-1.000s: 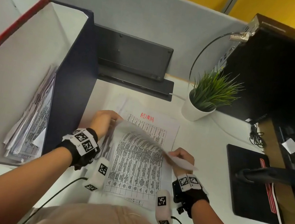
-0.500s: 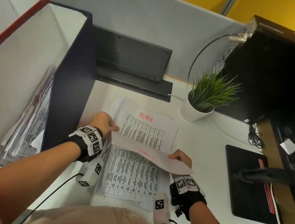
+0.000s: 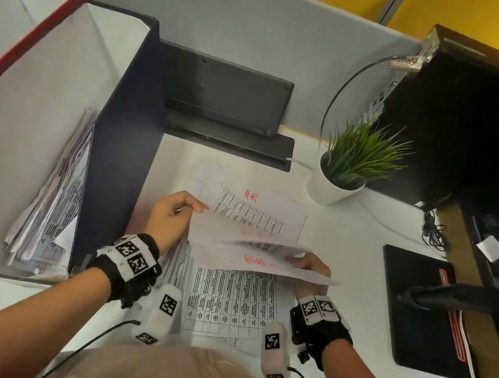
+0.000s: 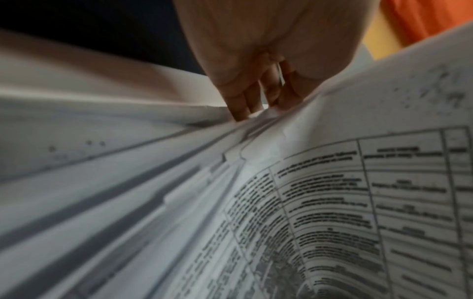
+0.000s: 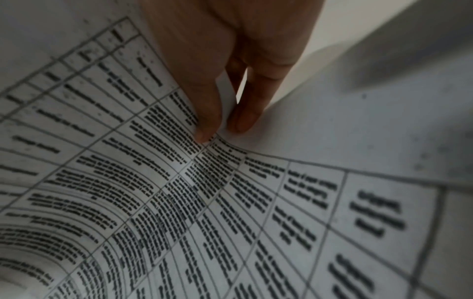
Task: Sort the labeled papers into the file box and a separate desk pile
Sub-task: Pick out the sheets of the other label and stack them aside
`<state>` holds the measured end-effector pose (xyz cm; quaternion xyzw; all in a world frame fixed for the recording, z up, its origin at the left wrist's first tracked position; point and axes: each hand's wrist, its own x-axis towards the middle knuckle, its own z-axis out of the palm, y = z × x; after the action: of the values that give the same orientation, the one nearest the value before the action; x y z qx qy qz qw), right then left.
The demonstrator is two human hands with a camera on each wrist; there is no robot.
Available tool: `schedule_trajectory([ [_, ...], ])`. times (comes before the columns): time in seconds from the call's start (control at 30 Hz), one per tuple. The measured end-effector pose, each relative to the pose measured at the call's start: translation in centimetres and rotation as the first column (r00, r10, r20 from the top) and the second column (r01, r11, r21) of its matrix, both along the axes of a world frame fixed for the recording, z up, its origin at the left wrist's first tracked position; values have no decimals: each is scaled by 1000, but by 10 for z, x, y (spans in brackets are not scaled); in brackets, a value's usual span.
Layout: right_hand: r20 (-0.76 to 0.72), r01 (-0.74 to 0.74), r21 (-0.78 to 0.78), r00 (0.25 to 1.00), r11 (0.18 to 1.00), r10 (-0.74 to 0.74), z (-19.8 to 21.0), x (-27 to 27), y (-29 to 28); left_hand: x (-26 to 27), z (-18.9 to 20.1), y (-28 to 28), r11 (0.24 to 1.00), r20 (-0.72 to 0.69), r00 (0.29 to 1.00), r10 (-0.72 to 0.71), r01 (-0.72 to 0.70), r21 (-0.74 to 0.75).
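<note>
- Papers (image 3: pixel 232 301) lie in a stack on the desk (image 3: pixel 347 234) in front of the person, printed tables face up; the top sheets are peeled back toward the body.
- Left hand (image 3: pixel 170 219) pinches the left edge of a lifted sheet (image 3: pixel 219 232) between thumb and fingers; the left wrist view shows fingertips (image 4: pixel 240 113) tucked among fanned page edges, probably to separate one sheet from the rest.
- Right hand (image 3: pixel 311 266) grips the right edge of a folded-over sheet (image 3: pixel 263 264); the right wrist view shows thumb and finger clamped on the paper edge. Its red label shows through from the back, reversed and unreadable.
- Holding the upper sheets bent back bares the page beneath (image 3: pixel 257 212), labelled "HR" in red, likely so the label can be read before deciding where it goes.
- File box (image 3: pixel 122 126) stands upright at the left, just beside the stack, with papers (image 3: pixel 49 209) already leaning inside.
- No separate desk pile can be told apart from the stack.
- Around: potted plant (image 3: pixel 347 170) right of the stack, dark monitor stand (image 3: pixel 228 99) behind, black pad (image 3: pixel 423 312) at far right.
- The box's tall dark wall sits between the left hand and the opening; a sheet would have to go up and over it.
</note>
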<state>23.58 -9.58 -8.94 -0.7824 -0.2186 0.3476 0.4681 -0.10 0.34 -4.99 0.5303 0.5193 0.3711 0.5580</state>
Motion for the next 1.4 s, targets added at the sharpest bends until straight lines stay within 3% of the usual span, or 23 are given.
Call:
schedule_trajectory([
  [0.13,130,-16,0,991,1000,15,-2,0,-1,3,2,1,996,73,997,-10,16,-92],
  [0.3,124,-81,-35,989,996,85,5,-4,4,9,-1,8,993,10,1000,-11,12,-121],
  [0.4,247,-81,-110,963,991,106,7,-4,10,12,-1,11,982,41,999,-25,32,-185],
  [0.5,95,-8,46,995,999,4,16,-11,15,14,0,10,956,58,990,-128,139,-260],
  [0.6,45,26,150,998,988,-33,24,-18,17,17,0,2,966,-140,958,-249,235,-111],
  [0.7,49,36,256,998,966,-50,39,-23,22,20,9,-3,974,-198,955,-221,228,14],
  [0.83,37,45,476,997,878,-71,85,-23,31,23,50,-2,963,-89,986,-138,155,220],
  [0.93,15,19,646,999,763,-38,120,-24,31,20,78,-2,928,46,993,-111,87,362],
  [1.0,-18,11,691,1000,722,1,127,-25,28,17,81,-2,925,77,992,-96,60,375],
  [1.17,-33,-41,507,997,861,67,102,-42,18,21,55,-9,970,-75,991,-115,128,207],
  [1.3,-56,4,547,998,837,31,98,-37,17,23,50,-4,970,-21,998,-62,65,233],
  [1.4,-3,-59,509,998,859,70,91,-37,15,23,43,-3,974,-54,997,-56,66,216],
])
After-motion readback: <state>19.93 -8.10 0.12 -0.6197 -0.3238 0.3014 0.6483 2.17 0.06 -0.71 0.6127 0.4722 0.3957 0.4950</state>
